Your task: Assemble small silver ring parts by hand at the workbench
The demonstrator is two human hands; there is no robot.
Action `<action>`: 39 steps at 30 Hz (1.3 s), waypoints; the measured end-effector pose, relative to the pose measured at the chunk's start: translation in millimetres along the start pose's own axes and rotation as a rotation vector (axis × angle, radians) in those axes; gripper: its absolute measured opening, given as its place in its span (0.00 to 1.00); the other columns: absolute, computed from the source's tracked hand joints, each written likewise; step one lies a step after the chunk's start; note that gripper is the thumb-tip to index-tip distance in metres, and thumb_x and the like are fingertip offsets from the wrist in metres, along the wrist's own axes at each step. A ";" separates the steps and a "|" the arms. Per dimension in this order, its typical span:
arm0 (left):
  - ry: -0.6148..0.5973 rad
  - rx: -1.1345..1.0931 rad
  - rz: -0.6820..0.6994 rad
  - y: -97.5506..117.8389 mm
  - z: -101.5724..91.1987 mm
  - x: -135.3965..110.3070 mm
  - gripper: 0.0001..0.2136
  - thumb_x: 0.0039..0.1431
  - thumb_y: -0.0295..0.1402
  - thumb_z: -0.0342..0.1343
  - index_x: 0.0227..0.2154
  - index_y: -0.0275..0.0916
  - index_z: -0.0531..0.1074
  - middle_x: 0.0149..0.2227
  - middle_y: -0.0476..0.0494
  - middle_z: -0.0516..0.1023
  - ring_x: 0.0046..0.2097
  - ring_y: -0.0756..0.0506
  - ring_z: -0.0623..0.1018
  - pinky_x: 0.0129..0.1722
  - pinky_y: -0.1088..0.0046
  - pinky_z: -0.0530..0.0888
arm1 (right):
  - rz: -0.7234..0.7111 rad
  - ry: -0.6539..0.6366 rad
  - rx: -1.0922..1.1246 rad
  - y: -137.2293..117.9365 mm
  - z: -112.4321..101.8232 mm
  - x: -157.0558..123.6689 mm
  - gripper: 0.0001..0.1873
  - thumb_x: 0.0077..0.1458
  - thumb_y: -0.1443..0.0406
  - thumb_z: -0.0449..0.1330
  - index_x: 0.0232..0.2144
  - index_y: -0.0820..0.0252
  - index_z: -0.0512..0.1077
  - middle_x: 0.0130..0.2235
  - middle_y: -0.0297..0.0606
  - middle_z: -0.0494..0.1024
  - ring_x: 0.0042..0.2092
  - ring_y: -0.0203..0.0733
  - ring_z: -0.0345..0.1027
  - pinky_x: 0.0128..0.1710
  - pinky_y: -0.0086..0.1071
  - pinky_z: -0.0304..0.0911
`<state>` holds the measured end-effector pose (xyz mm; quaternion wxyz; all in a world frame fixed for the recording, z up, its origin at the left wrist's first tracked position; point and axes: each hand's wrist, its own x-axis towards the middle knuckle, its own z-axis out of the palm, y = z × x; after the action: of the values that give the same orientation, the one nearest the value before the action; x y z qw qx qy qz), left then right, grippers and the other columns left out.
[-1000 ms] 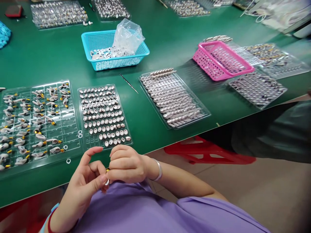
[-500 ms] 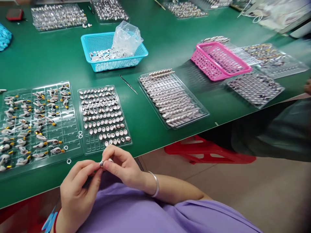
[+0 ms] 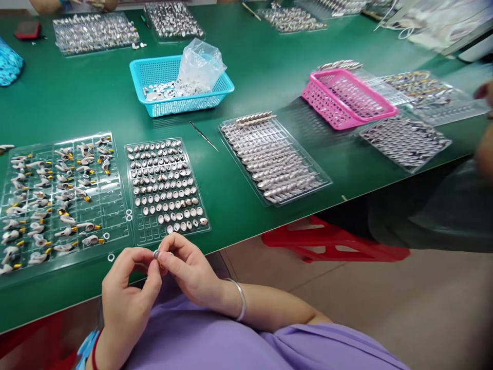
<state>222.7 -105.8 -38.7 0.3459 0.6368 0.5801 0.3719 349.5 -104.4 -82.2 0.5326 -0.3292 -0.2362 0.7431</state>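
Note:
My left hand [image 3: 129, 293] and my right hand [image 3: 188, 267] meet at the near edge of the green table [image 3: 269, 67], fingertips pinched together on one small silvery part [image 3: 156, 253]. Just beyond them lies a clear tray of small silver caps [image 3: 164, 187] in rows. To its left sits a larger clear tray of grey pieces with yellow tips [image 3: 57, 198]. A few small white rings [image 3: 110, 256] lie loose by the trays. A silver bangle circles my right wrist.
A blue basket [image 3: 181, 85] with a plastic bag of parts stands further back, a pink basket [image 3: 346, 97] to the right. More clear trays [image 3: 273, 159] of metal parts cover the table. A thin probe [image 3: 203, 135] lies between trays. A red stool [image 3: 331, 241] and another person's sleeve sit at right.
My hands rose from my lap to the table edge and their fingertips closed together on the small part. The view shifted slightly.

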 end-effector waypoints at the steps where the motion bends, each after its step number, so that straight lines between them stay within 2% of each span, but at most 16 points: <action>1: 0.005 0.004 0.000 0.1 -0.2 0.2 0.03 0.56 0.28 0.56 0.30 0.42 0.72 0.28 0.52 0.75 0.28 0.50 0.76 0.29 0.75 0.74 | 0.000 0.005 0.001 0.2 0.4 -0.2 0.16 0.49 0.58 0.68 0.29 0.60 0.67 0.27 0.28 0.69 0.27 0.29 0.63 0.30 0.25 0.62; 6: 0.025 0.046 -0.009 1.0 -0.8 1.1 0.03 0.56 0.29 0.56 0.28 0.42 0.72 0.27 0.52 0.75 0.27 0.50 0.75 0.29 0.74 0.73 | 0.056 0.006 0.047 -2.0 2.4 -0.6 0.17 0.48 0.57 0.69 0.29 0.61 0.67 0.26 0.27 0.68 0.27 0.28 0.62 0.30 0.24 0.60; 17: -0.017 0.150 0.043 5.3 -6.1 7.1 0.04 0.56 0.29 0.56 0.26 0.42 0.72 0.24 0.52 0.76 0.26 0.49 0.75 0.29 0.75 0.72 | 0.233 0.003 0.166 -14.4 4.0 2.4 0.18 0.42 0.59 0.72 0.26 0.62 0.67 0.23 0.26 0.70 0.24 0.28 0.62 0.27 0.24 0.57; 23: -0.141 0.043 0.003 2.2 -9.7 12.8 0.04 0.58 0.32 0.56 0.29 0.42 0.74 0.27 0.50 0.78 0.28 0.48 0.76 0.28 0.76 0.72 | 0.428 -0.065 0.181 -29.2 -4.3 6.1 0.14 0.44 0.63 0.70 0.24 0.64 0.69 0.22 0.27 0.70 0.23 0.28 0.63 0.28 0.26 0.60; 28: -0.153 0.035 0.002 2.9 -9.8 15.0 0.04 0.57 0.32 0.56 0.28 0.42 0.74 0.27 0.51 0.77 0.28 0.49 0.76 0.28 0.77 0.72 | 0.570 -0.126 0.285 -35.2 -12.0 9.5 0.13 0.43 0.65 0.70 0.24 0.65 0.69 0.20 0.26 0.67 0.23 0.28 0.61 0.28 0.26 0.60; 30: -0.160 0.034 0.004 5.1 -9.8 15.7 0.05 0.57 0.32 0.56 0.27 0.42 0.74 0.27 0.51 0.77 0.28 0.49 0.76 0.27 0.78 0.72 | 0.585 -0.130 0.280 -36.8 -12.3 9.7 0.14 0.42 0.65 0.71 0.24 0.65 0.68 0.20 0.26 0.67 0.23 0.27 0.61 0.28 0.25 0.60; 33: -0.160 0.047 -0.007 8.4 -8.7 16.2 0.05 0.56 0.32 0.57 0.27 0.41 0.75 0.26 0.50 0.78 0.27 0.48 0.76 0.27 0.77 0.73 | 0.460 -0.090 0.174 -36.4 -10.2 7.9 0.16 0.43 0.62 0.71 0.24 0.65 0.68 0.21 0.27 0.68 0.23 0.27 0.61 0.28 0.25 0.59; 36: -0.113 0.080 -0.006 10.4 -5.7 15.8 0.04 0.55 0.32 0.58 0.26 0.41 0.75 0.25 0.51 0.78 0.26 0.48 0.76 0.27 0.76 0.73 | 0.199 -0.027 0.015 -31.3 -7.8 6.1 0.16 0.46 0.60 0.69 0.27 0.62 0.66 0.24 0.26 0.68 0.25 0.28 0.62 0.28 0.24 0.59; 39: -0.040 0.114 0.024 11.8 -1.9 15.2 0.04 0.55 0.32 0.58 0.26 0.41 0.75 0.25 0.51 0.78 0.25 0.48 0.76 0.27 0.75 0.72 | -0.097 0.002 -0.207 -25.2 -7.3 6.4 0.12 0.52 0.59 0.65 0.33 0.59 0.67 0.28 0.27 0.67 0.28 0.30 0.63 0.31 0.26 0.61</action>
<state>227.5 -91.6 -26.3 0.3161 0.6698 0.5856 0.3295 369.6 -90.2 -71.0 0.5314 -0.3715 -0.3267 0.6877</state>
